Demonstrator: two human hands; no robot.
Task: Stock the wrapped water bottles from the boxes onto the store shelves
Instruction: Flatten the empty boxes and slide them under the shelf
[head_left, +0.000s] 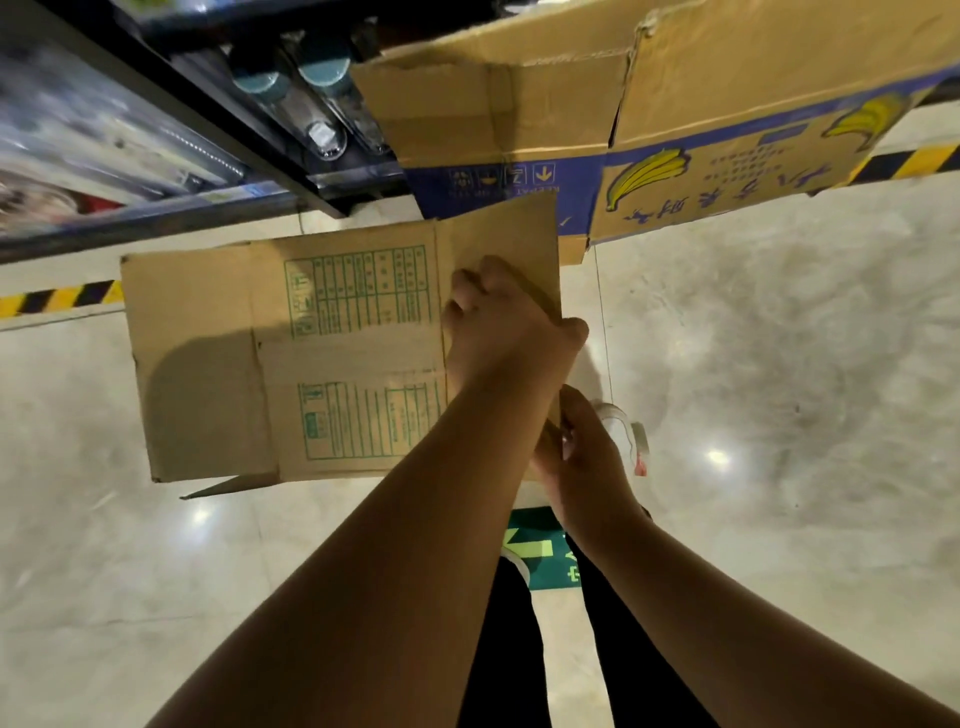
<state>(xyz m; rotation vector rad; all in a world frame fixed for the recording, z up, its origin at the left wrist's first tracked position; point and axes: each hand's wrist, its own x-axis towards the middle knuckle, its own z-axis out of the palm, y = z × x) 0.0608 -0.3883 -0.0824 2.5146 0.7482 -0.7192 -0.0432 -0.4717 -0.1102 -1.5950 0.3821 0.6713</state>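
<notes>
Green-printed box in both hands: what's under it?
Pale floor, striped tape passing beneath the box at its left edge, a white shoe at its right. The floor directly below is covered.

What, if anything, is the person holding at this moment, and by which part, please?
A flattened cardboard box with green print, held by its right-hand edge: the left grip curls over the upper flap, the right grip pinches the lower corner.

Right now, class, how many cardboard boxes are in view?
2. A flattened green-printed box, gripped by left hand and right hand; a banana box, upper right, beside the shelf. More may be hidden.
</notes>
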